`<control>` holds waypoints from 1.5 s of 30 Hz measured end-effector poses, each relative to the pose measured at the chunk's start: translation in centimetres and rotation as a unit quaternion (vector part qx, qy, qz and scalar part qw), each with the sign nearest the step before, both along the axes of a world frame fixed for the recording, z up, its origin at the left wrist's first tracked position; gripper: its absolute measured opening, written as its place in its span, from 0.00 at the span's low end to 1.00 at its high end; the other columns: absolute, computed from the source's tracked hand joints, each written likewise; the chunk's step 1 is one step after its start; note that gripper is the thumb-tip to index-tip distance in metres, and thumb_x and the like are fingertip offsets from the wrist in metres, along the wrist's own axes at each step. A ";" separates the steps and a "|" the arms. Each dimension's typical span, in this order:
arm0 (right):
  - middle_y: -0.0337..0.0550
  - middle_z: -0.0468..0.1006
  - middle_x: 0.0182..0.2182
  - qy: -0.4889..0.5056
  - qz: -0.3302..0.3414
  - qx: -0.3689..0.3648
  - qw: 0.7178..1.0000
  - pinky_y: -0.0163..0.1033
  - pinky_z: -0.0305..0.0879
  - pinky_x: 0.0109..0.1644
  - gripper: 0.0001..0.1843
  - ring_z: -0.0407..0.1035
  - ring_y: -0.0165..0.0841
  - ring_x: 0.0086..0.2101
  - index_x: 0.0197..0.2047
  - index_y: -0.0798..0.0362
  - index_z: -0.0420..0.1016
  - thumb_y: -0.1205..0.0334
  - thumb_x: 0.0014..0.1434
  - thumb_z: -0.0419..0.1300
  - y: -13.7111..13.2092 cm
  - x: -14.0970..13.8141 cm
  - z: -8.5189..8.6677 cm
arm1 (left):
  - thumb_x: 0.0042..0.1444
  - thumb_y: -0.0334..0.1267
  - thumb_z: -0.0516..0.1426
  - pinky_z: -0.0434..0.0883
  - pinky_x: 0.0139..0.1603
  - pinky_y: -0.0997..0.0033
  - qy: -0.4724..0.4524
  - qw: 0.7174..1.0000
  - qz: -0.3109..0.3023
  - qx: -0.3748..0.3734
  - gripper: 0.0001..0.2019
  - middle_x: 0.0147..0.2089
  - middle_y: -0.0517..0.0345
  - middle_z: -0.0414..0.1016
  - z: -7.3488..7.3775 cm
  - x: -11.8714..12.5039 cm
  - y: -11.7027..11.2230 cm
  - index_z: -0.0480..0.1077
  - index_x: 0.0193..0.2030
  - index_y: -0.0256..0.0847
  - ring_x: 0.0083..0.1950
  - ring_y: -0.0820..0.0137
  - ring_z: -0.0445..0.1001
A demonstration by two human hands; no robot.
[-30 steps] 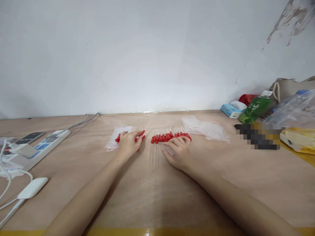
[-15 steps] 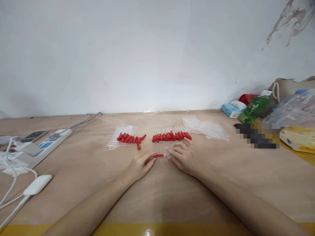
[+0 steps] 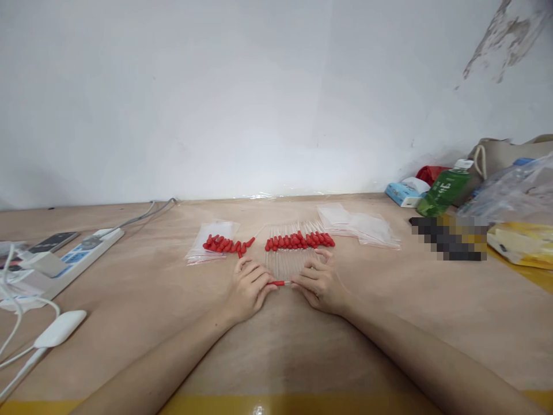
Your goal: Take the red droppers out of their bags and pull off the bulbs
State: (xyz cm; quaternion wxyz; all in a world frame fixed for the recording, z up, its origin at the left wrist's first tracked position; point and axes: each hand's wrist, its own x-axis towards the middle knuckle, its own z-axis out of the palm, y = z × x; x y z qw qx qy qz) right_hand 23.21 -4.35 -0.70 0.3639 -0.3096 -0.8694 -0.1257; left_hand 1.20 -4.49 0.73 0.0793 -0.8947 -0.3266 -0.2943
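Between the fingertips of my left hand [image 3: 250, 288] is a red rubber bulb [image 3: 278, 283]. A clear thin tube runs from the bulb's right end into the fingertips of my right hand [image 3: 322, 282], which pinch it. Beyond my hands lies a row of clear droppers [image 3: 300, 240] with red bulbs, tubes pointing to the wall. More clear tubes [image 3: 280, 264] lie side by side between my hands and that row, partly covered by my right hand. Above my left hand sits a pile of loose red bulbs [image 3: 222, 244]; my fingers partly hide one of them.
Clear zip bags [image 3: 207, 230] lie under the bulb pile, and more zip bags [image 3: 363, 222] lie right of the droppers. At left are a power strip [image 3: 82, 262] and a white charger [image 3: 60, 328] with cables. A tissue pack [image 3: 404, 195] and green bottle [image 3: 444, 190] stand at right.
Both hands have moved slightly toward me with the bulb and tube. My left hand's fingers have spread forward, partly covering a loose bulb. The view has shifted slightly.
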 end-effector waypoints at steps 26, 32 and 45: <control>0.31 0.71 0.21 0.012 0.027 0.010 1.000 0.47 0.41 0.55 0.07 0.63 0.26 0.30 0.36 0.47 0.73 0.62 0.57 0.54 -0.3 0.5 -0.6 | 0.58 0.34 0.48 0.52 0.58 0.54 -0.016 0.998 -0.041 -0.034 0.08 0.32 0.58 0.74 -0.2 -0.3 -0.2 0.68 0.33 0.42 0.37 0.70 0.70; 0.31 0.72 0.21 0.052 0.035 0.014 0.998 0.47 0.44 0.54 0.06 0.62 0.28 0.29 0.36 0.47 0.73 0.64 0.55 0.56 -0.7 0.6 -0.4 | 0.58 0.33 0.48 0.53 0.57 0.55 -0.022 0.998 -0.037 -0.040 0.08 0.33 0.58 0.74 -0.3 -0.5 0.0 0.67 0.33 0.42 0.38 0.70 0.70; 0.41 0.73 0.27 0.128 -0.061 -0.061 0.988 0.40 0.53 0.42 0.13 0.64 0.31 0.31 0.43 0.54 0.71 0.68 0.56 0.50 1.0 0.1 0.0 | 0.58 0.35 0.48 0.67 0.46 0.66 -0.220 0.954 0.204 0.008 0.13 0.43 0.51 0.65 1.4 -4.6 4.0 0.68 0.46 0.40 0.46 0.66 0.67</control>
